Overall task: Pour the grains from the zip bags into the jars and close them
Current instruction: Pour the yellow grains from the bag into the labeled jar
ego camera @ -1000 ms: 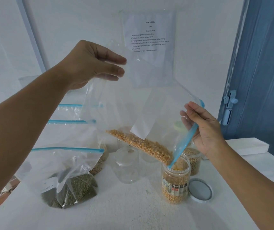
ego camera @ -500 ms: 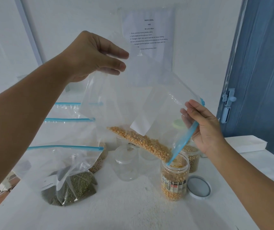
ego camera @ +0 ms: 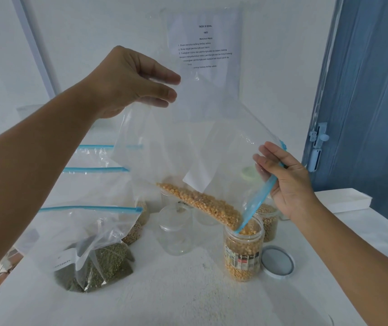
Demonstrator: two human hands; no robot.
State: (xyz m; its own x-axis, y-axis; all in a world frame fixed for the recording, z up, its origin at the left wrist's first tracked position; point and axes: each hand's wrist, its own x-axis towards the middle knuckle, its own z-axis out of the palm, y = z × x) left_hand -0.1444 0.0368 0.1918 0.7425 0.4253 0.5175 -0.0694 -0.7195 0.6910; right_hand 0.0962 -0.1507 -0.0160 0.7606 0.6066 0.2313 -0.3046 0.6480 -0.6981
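A: We see the zip bag (ego camera: 188, 142) tilted over the worktop (ego camera: 188, 300), mouth down in the jar (ego camera: 243, 249) near the right edge.
B: Hands?
A: Our left hand (ego camera: 127, 81) pinches the bag's raised bottom corner; our right hand (ego camera: 287, 180) grips the blue zip edge.
B: Grains?
A: Yellow grains (ego camera: 202, 204) lie along the low fold, jar nearly full. Its lid (ego camera: 277, 261) lies just beside it.

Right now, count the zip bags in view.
4. One bag is tilted over the jar; a green-grain bag lies front left; a third bag stands behind it, a fourth further back. More may be hidden.
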